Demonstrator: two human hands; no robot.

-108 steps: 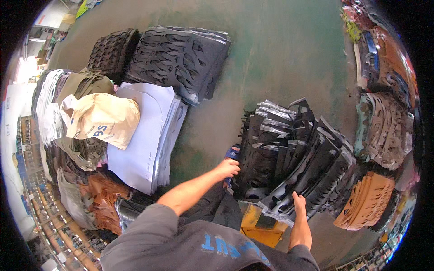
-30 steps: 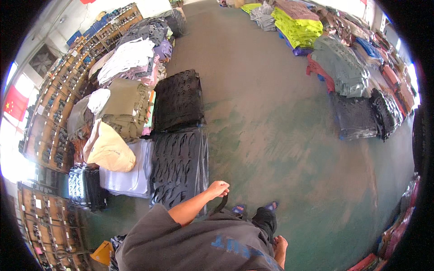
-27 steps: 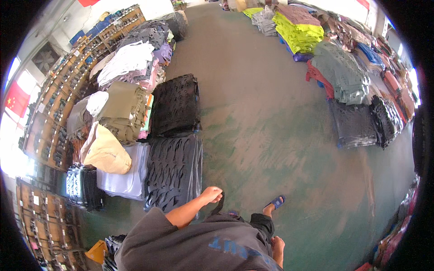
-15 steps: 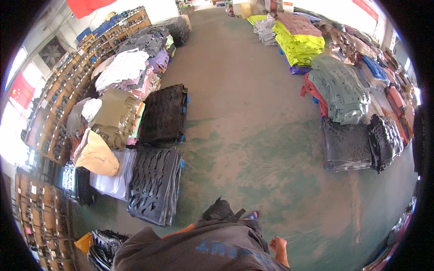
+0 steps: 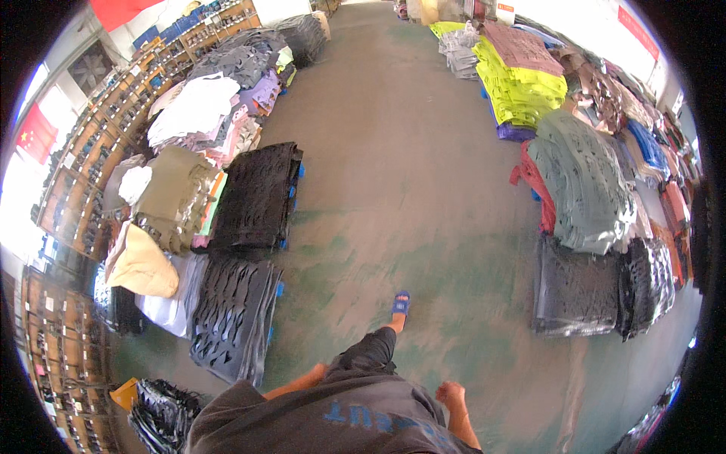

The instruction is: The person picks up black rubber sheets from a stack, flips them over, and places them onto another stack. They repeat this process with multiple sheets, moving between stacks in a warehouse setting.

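My right hand (image 5: 450,392) hangs at my right side, low in the view, fingers curled in. No object shows in it. My left hand (image 5: 316,374) is by my left thigh, partly behind my shirt, and its fingers cannot be made out. Both hands are over the floor, apart from the stacks. Closest to the left hand is a stack of dark cut-out sheets (image 5: 234,314) with wavy openings. One foot in a blue sandal (image 5: 401,304) is stretched out ahead of me.
A wide floor aisle (image 5: 393,174) runs ahead. On its left stand black sheets (image 5: 255,197), olive sheets (image 5: 178,193), a tan sack (image 5: 144,263) and shelves (image 5: 94,170). On its right are grey-green sheets (image 5: 582,181), yellow-green sheets (image 5: 518,87) and dark sheets (image 5: 576,291).
My body has moved forward along the aisle, so the stacks on both sides look nearer. A sandalled foot has swung out in front. My right hand has risen slightly in the view.
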